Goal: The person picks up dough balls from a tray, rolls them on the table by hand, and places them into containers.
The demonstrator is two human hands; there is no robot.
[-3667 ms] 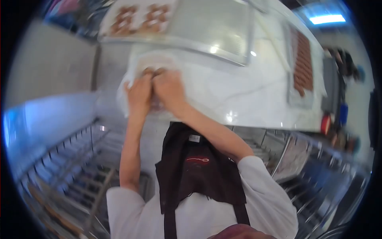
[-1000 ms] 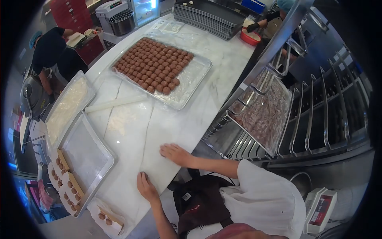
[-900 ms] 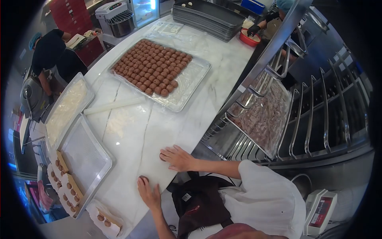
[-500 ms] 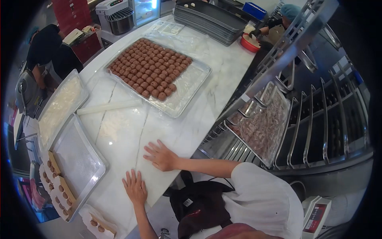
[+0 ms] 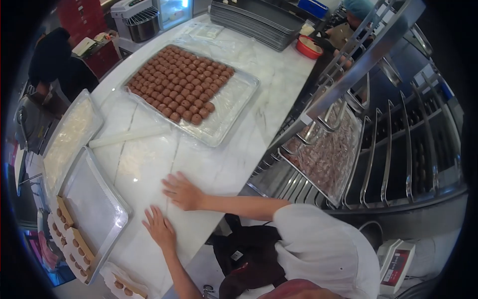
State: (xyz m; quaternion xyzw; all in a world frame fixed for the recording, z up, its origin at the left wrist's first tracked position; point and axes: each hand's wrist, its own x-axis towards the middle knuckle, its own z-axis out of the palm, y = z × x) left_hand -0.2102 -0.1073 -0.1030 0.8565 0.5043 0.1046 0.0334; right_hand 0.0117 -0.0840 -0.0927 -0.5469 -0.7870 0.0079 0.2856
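My left hand lies on the white marble table near its front edge, fingers spread and holding nothing. Just beyond it, my right hand is stretched across the tabletop, palm down, its spread fingers slightly blurred. Nothing shows in either hand. Farther up the table stands a metal tray lined with clear plastic. Rows of round brown balls cover most of it, leaving bare lining on the right side. A pale rolling pin lies left of that tray.
A bare metal tray is at left, beside a plastic-covered tray of pale dough and cartons holding brown balls. A rack with a wrapped tray stands right. Stacked dark trays sit at back. Two people work nearby.
Both my hands have slid a little to the left over the tabletop, fingers still spread. The view has shifted slightly; the trays appear unchanged.
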